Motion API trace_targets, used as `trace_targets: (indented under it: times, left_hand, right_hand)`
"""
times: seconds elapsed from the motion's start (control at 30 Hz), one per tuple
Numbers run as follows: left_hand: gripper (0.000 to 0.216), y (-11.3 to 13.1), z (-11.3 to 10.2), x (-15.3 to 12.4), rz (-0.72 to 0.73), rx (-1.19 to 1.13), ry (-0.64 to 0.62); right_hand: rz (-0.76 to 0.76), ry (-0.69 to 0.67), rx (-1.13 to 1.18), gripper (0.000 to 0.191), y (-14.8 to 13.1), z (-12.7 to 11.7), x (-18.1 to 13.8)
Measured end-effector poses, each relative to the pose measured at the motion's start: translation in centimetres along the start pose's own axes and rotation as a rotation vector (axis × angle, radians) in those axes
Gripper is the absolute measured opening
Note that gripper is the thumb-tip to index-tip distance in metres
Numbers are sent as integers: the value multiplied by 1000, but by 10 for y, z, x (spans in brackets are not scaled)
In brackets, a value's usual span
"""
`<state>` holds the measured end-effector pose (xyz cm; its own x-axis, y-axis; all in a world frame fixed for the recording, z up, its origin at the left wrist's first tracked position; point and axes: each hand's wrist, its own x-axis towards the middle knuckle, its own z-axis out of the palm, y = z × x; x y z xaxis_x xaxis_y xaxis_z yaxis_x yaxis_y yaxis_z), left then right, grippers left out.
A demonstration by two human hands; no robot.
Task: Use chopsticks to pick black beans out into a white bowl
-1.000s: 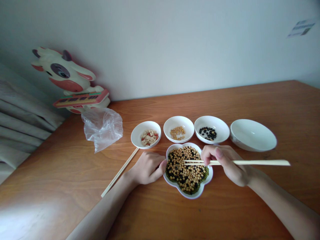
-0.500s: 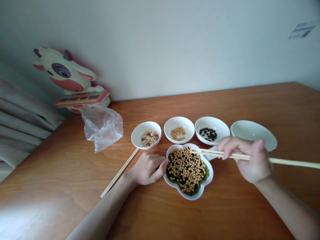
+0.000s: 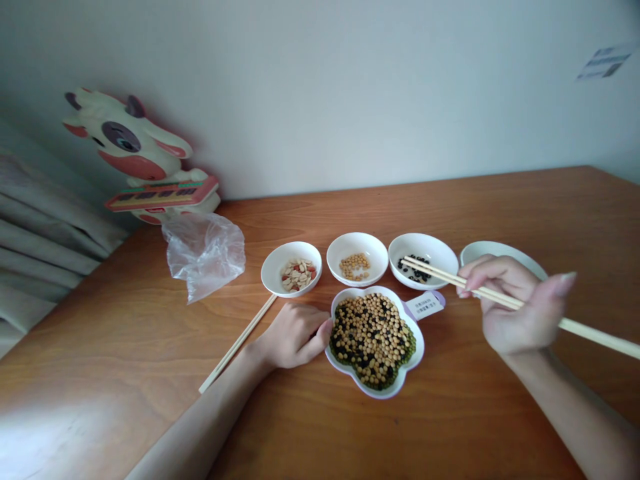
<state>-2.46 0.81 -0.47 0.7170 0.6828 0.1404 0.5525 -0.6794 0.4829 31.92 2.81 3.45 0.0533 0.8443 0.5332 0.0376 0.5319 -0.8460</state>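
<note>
My right hand (image 3: pixel 515 310) grips a pair of wooden chopsticks (image 3: pixel 440 272); their tips hang over the small white bowl of black beans (image 3: pixel 423 251). Whether a bean is pinched at the tips I cannot make out. My left hand (image 3: pixel 295 335) rests curled on the table, its thumb against the left rim of the flower-shaped white dish (image 3: pixel 395 387), which is full of mixed yellow, black and green beans. Behind it stand a small bowl of yellow beans (image 3: pixel 357 249) and a small bowl of peanuts (image 3: pixel 291 269).
An empty white bowl (image 3: pixel 487 251) sits at the right, partly behind my right hand. A spare chopstick (image 3: pixel 237 344) lies left of my left hand. A crumpled clear plastic bag (image 3: pixel 205 253) and a cow-shaped toy (image 3: pixel 140 160) stand at the back left. A small label (image 3: pixel 424 305) lies beside the flower dish.
My right hand has lifted the chopsticks out of the flower dish and swung them right and back, so the tips are over the black-bean bowl. The left hand has stayed put.
</note>
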Motion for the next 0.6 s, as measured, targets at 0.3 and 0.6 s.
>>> trace_targets:
  times: [0.3, 0.6]
  left_hand:
    - [38, -3, 2, -1, -2, 1, -2]
    - [39, -2, 2, -1, 11, -5, 9]
  right_hand:
    - [75, -493, -57, 48, 1, 24, -24]
    - [119, -584, -174, 56, 7, 28, -33]
